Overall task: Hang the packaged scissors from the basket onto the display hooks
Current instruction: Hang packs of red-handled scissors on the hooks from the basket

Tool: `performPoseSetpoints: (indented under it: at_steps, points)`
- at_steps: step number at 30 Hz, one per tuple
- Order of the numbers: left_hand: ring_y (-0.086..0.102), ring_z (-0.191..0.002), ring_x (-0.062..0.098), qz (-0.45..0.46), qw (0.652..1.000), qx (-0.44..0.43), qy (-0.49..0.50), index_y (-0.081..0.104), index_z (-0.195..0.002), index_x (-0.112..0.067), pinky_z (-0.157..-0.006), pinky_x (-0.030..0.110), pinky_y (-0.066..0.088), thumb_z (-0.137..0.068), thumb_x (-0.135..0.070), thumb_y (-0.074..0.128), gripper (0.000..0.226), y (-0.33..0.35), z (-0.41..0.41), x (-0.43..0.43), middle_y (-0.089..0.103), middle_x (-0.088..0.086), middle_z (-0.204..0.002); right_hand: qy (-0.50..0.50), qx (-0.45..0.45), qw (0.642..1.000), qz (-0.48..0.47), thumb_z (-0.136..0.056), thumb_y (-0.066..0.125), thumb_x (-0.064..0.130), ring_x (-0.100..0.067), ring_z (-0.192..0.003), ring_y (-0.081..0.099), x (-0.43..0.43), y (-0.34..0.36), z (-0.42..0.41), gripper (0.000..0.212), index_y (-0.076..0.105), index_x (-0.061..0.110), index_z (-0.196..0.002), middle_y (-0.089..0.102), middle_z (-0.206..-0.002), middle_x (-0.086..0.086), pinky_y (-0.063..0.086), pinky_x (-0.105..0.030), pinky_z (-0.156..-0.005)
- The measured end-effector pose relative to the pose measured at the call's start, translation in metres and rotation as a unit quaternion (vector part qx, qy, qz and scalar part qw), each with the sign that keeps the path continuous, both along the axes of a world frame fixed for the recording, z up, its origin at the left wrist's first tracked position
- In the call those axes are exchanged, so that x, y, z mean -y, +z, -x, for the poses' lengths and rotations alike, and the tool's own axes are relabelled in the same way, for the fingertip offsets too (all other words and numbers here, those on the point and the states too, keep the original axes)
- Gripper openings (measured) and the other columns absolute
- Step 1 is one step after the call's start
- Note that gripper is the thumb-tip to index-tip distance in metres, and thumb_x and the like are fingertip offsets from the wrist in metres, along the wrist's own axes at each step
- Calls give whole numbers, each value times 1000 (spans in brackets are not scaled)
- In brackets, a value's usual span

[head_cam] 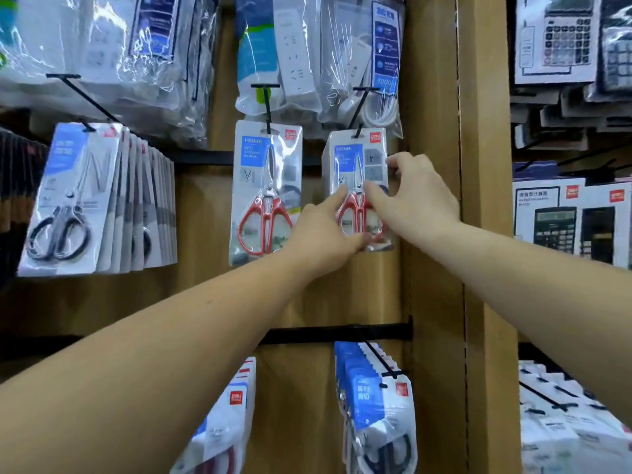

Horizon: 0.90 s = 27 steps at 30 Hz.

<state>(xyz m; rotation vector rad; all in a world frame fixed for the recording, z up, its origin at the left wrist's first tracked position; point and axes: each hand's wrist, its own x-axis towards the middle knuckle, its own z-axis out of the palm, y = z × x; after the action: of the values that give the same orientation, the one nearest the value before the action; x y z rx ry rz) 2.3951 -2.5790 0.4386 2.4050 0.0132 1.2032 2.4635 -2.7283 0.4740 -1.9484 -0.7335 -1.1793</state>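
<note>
Fingers of the left hand (328,230) pinch the lower edge of a red-handled scissors pack (345,159); the right hand (410,196) grips its right edge. The pack hangs on the right display hook (359,111), a matching pack (265,189) to its left.

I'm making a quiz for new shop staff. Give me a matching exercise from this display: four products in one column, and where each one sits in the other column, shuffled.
Things:
1. black-handled scissors packs
2. right red-handled pack
3. power strip packs
4. calculators

Places:
a. top row of the middle panel
b. far right section
c. far left, stacked many deep
d. touched by the left hand and the right hand

Pairs: 1-c, 2-d, 3-a, 4-b.
</note>
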Motion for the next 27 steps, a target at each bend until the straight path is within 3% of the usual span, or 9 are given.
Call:
performPoseSetpoints:
  at_steps: [3, 7, 10, 13, 15, 18, 23, 27]
  points:
    - [60, -118, 22, -5, 1000, 19, 13, 35, -161, -35, -111, 39, 48, -94, -39, 73, 77, -14, -3, -1, 54, 6, -134, -36, 34, 993, 105, -95, 63, 60, -20, -114, 56, 6, -32, 8, 57, 57, 28, -143, 51, -130, -1, 40, -31, -71]
    - [64, -111, 15, 6, 999, 31, -25, 42, -153, -35, -104, 41, 54, -92, -44, 69, 68, -40, 17, 0, 58, -2, -129, -41, 23, 993, 113, -97, 59, 60, -19, -114, 58, 18, -62, 22, 50, 62, 29, -137, 54, -127, 2, 40, -32, -71]
    - [64, -94, 7, 13, 1000, 5, -28, 46, -154, -27, -97, 31, 54, -97, -38, 70, 62, -65, 52, -3, 58, -2, -127, -18, 17, 994, 107, -98, 57, 59, -15, -102, 58, 20, -88, 44, 40, 67, 31, -125, 57, -115, 7, 41, -32, -69]
    - [67, -94, 7, 30, 999, -25, -35, 53, -150, -24, -92, 23, 53, -97, -36, 72, 58, -105, 100, -10, 64, -6, -119, 30, -7, 994, 103, -97, 59, 58, -10, -96, 58, 12, -128, 76, 32, 70, 34, -116, 62, -110, 13, 44, -31, -70]
    - [69, -90, 9, 57, 997, -40, -36, 59, -143, -22, -83, 17, 52, -97, -32, 73, 49, -143, 132, -19, 68, -5, -110, 61, -42, 991, 111, -97, 60, 56, -10, -94, 61, 0, -166, 101, 26, 72, 34, -105, 65, -103, 14, 46, -32, -71]
    - [62, -68, 3, 99, 989, -103, -25, 62, -137, -21, -67, 9, 45, -97, -26, 72, 41, -216, 178, -38, 69, -6, -104, 118, -127, 975, 136, -94, 62, 54, -11, -88, 64, -24, -243, 139, 26, 73, 30, -91, 69, -91, 12, 52, -34, -74]
    - [59, -61, 1, 137, 967, -217, -4, 62, -138, -18, -62, 24, 52, -98, -28, 71, 42, -367, 259, -70, 67, -14, -97, 207, -297, 890, 278, -81, 47, 68, -19, -83, 69, -58, -408, 217, 49, 74, 27, -83, 68, -76, 9, 56, -40, -71]
    - [60, -64, -1, 195, 929, -315, 13, 61, -141, -13, -63, 13, 47, -98, -20, 71, 45, -468, 323, -84, 69, -6, -101, 254, -413, 780, 395, -89, 58, 61, -15, -85, 72, -60, -524, 277, 35, 74, 30, -88, 75, -87, 10, 60, -42, -75]
